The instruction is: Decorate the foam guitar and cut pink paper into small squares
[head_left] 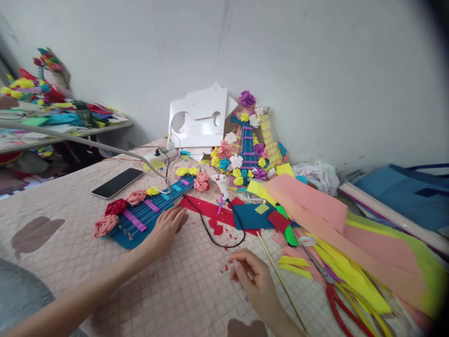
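My left hand (164, 231) lies at the near edge of a blue paper guitar (154, 210), its fingers stretched out. The guitar has light strings, purple and light-blue strips, and paper flowers (115, 206) along its far side. Over the quilted cloth, my right hand (254, 276) is curled with thumb and fingertips close together; whatever may be between them is too small to make out. Tiny red scraps (224, 267) are by its fingertips. A white hot glue gun (220, 186) with a purple glue stick stands beyond the hands, its black cord looping between them.
A thin wooden stick (280, 276), red-handled scissors (333, 290) and yellow paper strips (358, 271) lie at right. Behind stand decorated paper guitars (247, 145) and white cut board (199, 117). A phone (117, 182) and a power strip (163, 155) lie at left; a grey cable crosses there.
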`<state>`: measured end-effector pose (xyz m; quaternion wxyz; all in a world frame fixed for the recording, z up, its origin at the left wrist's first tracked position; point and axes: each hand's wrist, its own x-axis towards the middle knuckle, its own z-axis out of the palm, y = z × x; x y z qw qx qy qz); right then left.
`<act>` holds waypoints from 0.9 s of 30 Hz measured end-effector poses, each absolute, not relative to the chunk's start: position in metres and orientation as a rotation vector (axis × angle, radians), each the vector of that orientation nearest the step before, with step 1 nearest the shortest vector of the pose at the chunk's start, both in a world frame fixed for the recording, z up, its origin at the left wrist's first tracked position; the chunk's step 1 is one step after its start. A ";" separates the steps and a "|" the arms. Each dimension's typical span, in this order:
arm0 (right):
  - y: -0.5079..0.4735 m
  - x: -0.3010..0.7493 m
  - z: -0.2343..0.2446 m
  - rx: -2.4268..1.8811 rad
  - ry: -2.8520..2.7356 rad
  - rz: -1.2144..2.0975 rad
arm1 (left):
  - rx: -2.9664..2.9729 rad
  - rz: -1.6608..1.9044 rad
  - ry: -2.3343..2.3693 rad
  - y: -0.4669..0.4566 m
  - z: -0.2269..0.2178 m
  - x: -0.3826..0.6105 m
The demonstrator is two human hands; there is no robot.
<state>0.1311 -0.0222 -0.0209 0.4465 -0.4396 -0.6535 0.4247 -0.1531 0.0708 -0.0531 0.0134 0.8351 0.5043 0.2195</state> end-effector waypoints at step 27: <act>-0.034 0.152 -0.019 -1.217 -1.543 0.987 | 2.391 0.558 2.142 0.146 -0.004 -0.130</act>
